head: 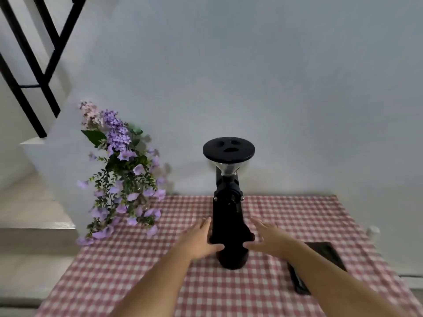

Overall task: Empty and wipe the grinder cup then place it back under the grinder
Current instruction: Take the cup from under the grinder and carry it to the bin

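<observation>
The tall black coffee grinder with a round flat lid [228, 202] stands mid-table on the red-and-white checked tablecloth [229, 294], close to the pale wall [251, 76] behind it. At its foot, on the near side, sits the dark round grinder cup [233, 259]. The left hand [198, 240] and right hand [269, 239] flank the base — one each side. The purple flower bouquet with green leaves [121, 175] stands at the far left corner; a flat dark rectangular object [320, 264] lies to the right, partly under the right forearm.
</observation>
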A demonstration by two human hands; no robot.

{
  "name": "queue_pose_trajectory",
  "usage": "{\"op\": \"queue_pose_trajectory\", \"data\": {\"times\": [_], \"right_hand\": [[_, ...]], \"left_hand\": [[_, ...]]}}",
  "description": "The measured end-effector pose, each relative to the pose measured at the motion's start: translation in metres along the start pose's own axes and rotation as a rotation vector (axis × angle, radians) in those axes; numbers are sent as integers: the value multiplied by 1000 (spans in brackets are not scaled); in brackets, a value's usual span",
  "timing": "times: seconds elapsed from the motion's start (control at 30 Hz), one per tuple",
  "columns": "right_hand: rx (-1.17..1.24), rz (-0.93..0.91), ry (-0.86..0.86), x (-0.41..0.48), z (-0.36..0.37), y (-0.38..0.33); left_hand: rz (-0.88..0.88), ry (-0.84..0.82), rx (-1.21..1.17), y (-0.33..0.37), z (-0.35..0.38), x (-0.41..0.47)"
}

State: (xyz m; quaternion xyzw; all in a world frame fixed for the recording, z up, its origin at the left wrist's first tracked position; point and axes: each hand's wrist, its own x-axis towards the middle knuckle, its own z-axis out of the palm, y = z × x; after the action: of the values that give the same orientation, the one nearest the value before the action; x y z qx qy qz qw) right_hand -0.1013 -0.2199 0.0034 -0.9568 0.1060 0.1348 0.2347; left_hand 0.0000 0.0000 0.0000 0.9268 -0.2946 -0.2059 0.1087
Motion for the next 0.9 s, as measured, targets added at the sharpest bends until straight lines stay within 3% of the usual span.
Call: {"op": "queue_pose_trajectory", "data": {"times": [0.1,0.33,0.6,0.9], "right_hand": [[44,1,-46,10,16,2],[203,76,48,41,59,17],[403,37,140,58,83,20],[435,88,262,40,91,1]], "left_hand": [[11,-59,-103,-2,16,4],[40,30,-343,-5,50,24],[95,123,-376,-13,72,43],[181,124,-384,-24,71,52]]}}
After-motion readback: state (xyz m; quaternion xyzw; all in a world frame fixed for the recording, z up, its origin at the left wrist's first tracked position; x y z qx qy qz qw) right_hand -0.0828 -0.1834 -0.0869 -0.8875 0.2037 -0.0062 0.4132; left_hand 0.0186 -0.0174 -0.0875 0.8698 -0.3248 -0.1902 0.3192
